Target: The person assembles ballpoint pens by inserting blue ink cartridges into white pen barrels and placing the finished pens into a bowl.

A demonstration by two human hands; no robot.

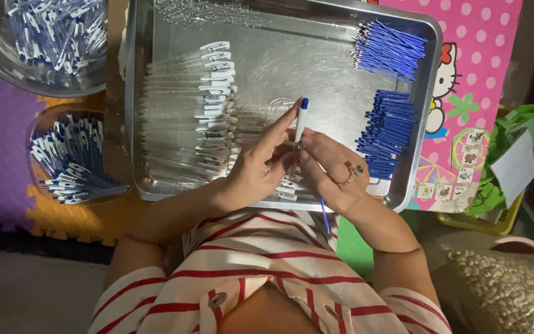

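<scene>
Two hands, left hand and right hand, pinching pen, metal tray (clear barrels, blue refills)

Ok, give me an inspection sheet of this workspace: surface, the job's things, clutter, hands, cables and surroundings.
Surface: shiny rectangular metal tray resting on coloured foam floor mats.
Job's things: white pen with a blue cap held upright over the tray; row of clear pen barrels with white clips on the tray's left; two heaps of thin blue ink refills on its right.
Clutter: two round bowls of assembled blue and white pens left of the tray; green plastic bag at far right.
Hands: left hand and right hand, with a ring, both grip the pen.
Cables: nothing seen.
Surroundings: pink dotted cartoon mat under the tray's right side.
</scene>
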